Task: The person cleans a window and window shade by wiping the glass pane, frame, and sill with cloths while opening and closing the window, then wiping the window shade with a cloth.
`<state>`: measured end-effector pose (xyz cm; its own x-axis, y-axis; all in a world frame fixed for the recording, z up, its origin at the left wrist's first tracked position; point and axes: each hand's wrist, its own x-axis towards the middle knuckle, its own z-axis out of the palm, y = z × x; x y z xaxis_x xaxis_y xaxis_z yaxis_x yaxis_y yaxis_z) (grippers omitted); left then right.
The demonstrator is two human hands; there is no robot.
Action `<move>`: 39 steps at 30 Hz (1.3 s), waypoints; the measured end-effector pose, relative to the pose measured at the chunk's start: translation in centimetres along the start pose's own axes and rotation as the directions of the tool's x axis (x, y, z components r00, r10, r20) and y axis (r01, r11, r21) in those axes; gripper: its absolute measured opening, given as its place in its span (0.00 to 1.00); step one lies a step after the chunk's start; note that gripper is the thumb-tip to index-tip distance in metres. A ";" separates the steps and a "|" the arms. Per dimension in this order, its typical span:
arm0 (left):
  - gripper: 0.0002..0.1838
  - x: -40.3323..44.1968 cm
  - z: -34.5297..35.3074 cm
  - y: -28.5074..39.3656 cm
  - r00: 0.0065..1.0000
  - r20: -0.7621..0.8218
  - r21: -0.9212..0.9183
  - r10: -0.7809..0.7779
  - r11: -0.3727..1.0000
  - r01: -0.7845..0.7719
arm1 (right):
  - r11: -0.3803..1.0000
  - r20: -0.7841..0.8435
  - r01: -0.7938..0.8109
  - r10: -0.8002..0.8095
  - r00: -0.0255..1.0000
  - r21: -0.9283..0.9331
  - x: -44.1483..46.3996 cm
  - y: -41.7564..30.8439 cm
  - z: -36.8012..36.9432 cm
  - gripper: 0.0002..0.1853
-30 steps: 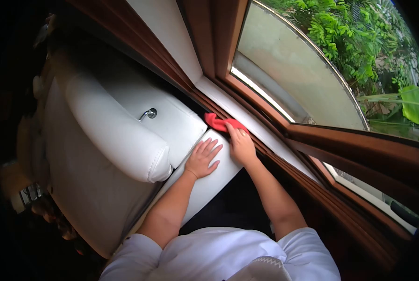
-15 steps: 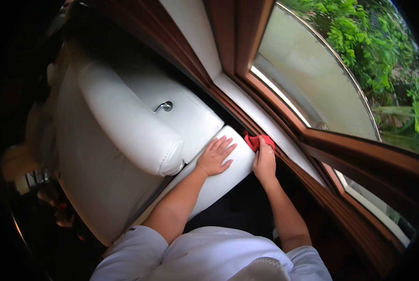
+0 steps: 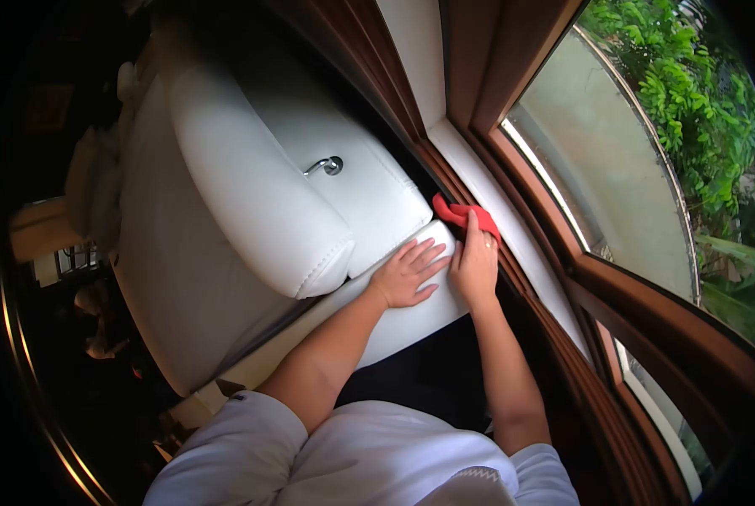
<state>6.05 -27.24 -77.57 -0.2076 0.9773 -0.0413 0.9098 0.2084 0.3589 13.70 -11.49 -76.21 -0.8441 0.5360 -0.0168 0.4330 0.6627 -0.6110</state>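
My left hand (image 3: pixel 408 274) lies flat with fingers spread on the white armrest (image 3: pixel 394 331) of a white sofa (image 3: pixel 255 169). To its right, my right hand (image 3: pixel 477 263) grips a red cloth (image 3: pixel 470 218), pressing it against the brown wooden window ledge (image 3: pixel 516 291) beside the armrest. Part of the cloth sticks out past the fingertips toward the gap behind the sofa. Some of the right fingers are hidden behind the hand and cloth.
A chrome bracket (image 3: pixel 333 165) juts from the sofa's back. Brown window frames (image 3: pixel 596 261) run along the right, with green plants (image 3: pixel 689 93) outside. A narrow dark gap separates the sofa from the ledge. At the far left stands a tan piece of furniture (image 3: pixel 40 228), dimly lit.
My right hand has slid the red cloth farther along the ledge, away from my body. My left hand stays on the armrest. The whole view has shifted a little.
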 end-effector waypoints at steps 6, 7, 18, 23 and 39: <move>0.32 0.0 -0.2 0.1 0.999 0.025 0.014 -0.023 1.000 0.022 | 0.989 -0.090 -0.145 0.144 0.985 0.003 -3.8 1.0 -0.4 0.32; 0.32 0.0 -0.2 0.1 0.999 0.026 0.017 -0.023 1.000 0.023 | 0.989 -0.094 -0.145 0.148 0.985 0.031 -3.4 0.9 -0.4 0.32; 0.29 -0.2 0.7 -0.4 1.000 -0.022 -0.008 0.009 1.000 -0.010 | 0.984 -0.003 0.135 -0.136 0.991 -0.113 5.7 -1.0 2.2 0.31; 0.31 0.1 -0.1 -0.2 1.000 0.008 0.004 0.008 1.000 -0.008 | 0.991 -0.041 0.035 -0.040 0.998 -0.127 0.3 0.6 -0.4 0.32; 0.31 0.1 0.1 -0.2 1.000 0.006 -0.041 -0.018 0.999 0.018 | 0.992 -0.155 -0.128 0.125 0.980 -0.011 -6.1 2.8 -2.4 0.30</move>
<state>5.88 -27.20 -77.76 -0.2216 0.9737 -0.0537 0.8906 0.2245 0.3956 20.81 -11.64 -75.88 -0.7239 0.6892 0.0296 0.5414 0.5942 -0.5948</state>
